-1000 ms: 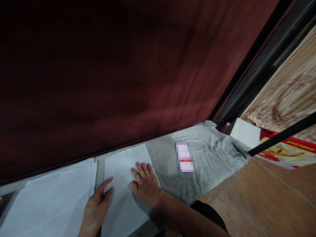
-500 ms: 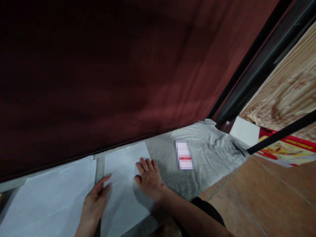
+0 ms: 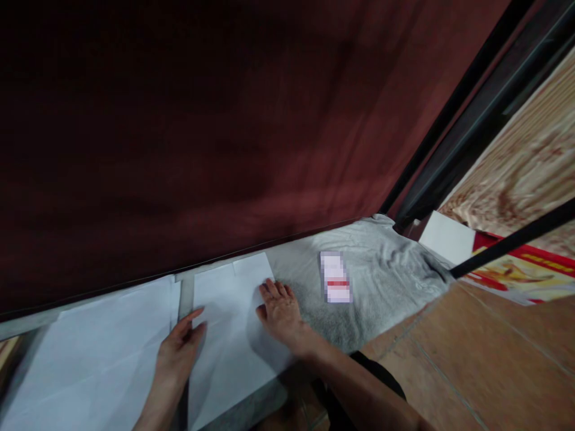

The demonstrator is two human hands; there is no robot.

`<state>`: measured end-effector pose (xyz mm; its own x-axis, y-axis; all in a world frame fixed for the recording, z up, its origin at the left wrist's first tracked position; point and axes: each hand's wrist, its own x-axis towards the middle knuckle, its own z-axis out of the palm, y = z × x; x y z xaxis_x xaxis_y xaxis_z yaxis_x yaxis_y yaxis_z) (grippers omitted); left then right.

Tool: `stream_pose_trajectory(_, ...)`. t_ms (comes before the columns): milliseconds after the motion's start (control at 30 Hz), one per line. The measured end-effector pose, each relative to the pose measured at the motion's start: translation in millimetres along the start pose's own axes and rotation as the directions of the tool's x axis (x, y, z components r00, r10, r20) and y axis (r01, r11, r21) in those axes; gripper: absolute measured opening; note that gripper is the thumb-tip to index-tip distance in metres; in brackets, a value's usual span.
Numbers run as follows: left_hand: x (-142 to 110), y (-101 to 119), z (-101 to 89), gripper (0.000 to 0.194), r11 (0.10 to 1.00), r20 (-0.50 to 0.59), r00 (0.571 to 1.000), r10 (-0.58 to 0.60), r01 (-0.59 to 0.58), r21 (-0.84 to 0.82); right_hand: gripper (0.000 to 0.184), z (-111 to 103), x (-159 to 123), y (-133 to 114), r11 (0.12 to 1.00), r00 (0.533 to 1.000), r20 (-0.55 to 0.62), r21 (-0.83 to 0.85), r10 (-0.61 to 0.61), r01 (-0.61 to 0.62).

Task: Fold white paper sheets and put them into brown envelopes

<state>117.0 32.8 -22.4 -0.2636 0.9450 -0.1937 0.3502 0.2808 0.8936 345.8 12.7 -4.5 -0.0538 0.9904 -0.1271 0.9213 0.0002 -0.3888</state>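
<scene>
A white sheet of paper [image 3: 224,335] with faint crease lines lies on a grey cloth-covered surface. My right hand [image 3: 282,308] rests at the sheet's right edge, palm down with the fingers stretched out. At its left edge is my left hand [image 3: 182,344], thumb and forefinger apart; its other fingers are curled and partly hidden. Further left are more white sheets [image 3: 103,347], overlapping, with a narrow strip of grey between them and the first sheet.
To the right, a phone-shaped pinkish item [image 3: 336,278], blurred out, lies on the rumpled grey cloth [image 3: 381,263]. Dark red panelling [image 3: 224,149] rises behind. A black bar [image 3: 516,239] crosses before a red and yellow printed box [image 3: 521,263] on the tiled floor [image 3: 494,341].
My right hand has slid slightly right, from on the sheet to its right edge. My left hand stays beside the left edge. The view has shifted a little.
</scene>
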Motion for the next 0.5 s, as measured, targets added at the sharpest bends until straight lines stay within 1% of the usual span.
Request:
stream_pose_trajectory(133, -1.5, -3.9, 1.9, 0.07, 0.998, 0.005, 1.0, 0.024, -0.024, -0.053, 0.058, -5.5, 1.2, 1.5, 0.999, 0.998, -0.029, 0.003, 0.046, -0.046)
stream_pose_trajectory(267, -6.6, -1.7, 2.6, 0.072, 0.993, -0.007, 1.0, -0.009, 0.009, -0.118, 0.055, -13.2, 3.3, 5.4, 0.989, 0.987, -0.075, 0.045, 0.145, -0.142)
stream_pose_trajectory(400, -9.2, 2.6, -0.6, 0.072, 0.984, -0.018, 0.999, -0.048, 0.044, -0.173, 0.045, -13.0, 5.1, 11.8, 0.967, 0.972, -0.073, 0.139, 0.224, -0.213)
stream_pose_trajectory(500, -7.3, 2.0, -3.3, 0.072, 0.975, 0.025, 0.998, -0.065, 0.069, -0.214, 0.035, -8.9, 7.6, 16.9, 0.961, 0.97, -0.066, 0.17, 0.233, -0.219)
